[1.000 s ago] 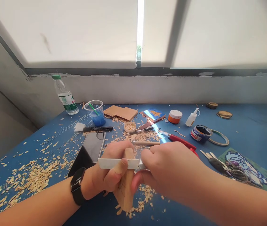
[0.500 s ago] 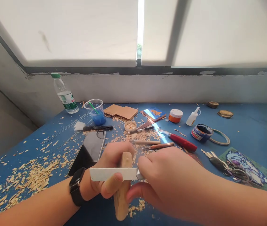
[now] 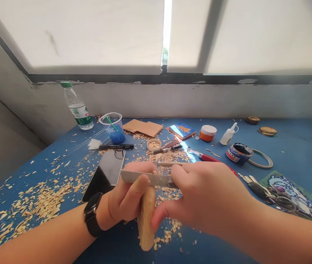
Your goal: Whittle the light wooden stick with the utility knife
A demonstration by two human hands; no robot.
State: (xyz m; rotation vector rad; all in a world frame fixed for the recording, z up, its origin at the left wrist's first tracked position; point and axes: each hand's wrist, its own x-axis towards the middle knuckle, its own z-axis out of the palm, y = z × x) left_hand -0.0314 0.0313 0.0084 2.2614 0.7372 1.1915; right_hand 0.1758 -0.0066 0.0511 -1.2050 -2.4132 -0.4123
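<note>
Fingers of my left hand (image 3: 129, 200) wrap round the upper part of a pale piece of wood (image 3: 147, 223), which stands roughly lengthwise toward me. The left thumb presses against the back of a knife blade (image 3: 136, 178) that lies across the wood near its far end. My right hand (image 3: 202, 190) is closed round the knife's handle, mostly hidden by the fingers. The right thumb rests along the right side of the wood. Wood shavings (image 3: 168, 234) lie on the table under and beside the piece.
A phone (image 3: 105, 174) lies left of my hands. Behind are a marker (image 3: 116, 146), a cup of blue liquid (image 3: 116, 134), a water bottle (image 3: 79, 112) and a red-handled tool (image 3: 209, 158). Keys (image 3: 285, 201), a paint jar (image 3: 238, 153) and a glue bottle (image 3: 228, 135) sit right on the blue table (image 3: 304, 154).
The knife blade has moved forward along the wood toward its far end, my right hand going with it. The wood stays in my left hand. The view has shifted slightly.
</note>
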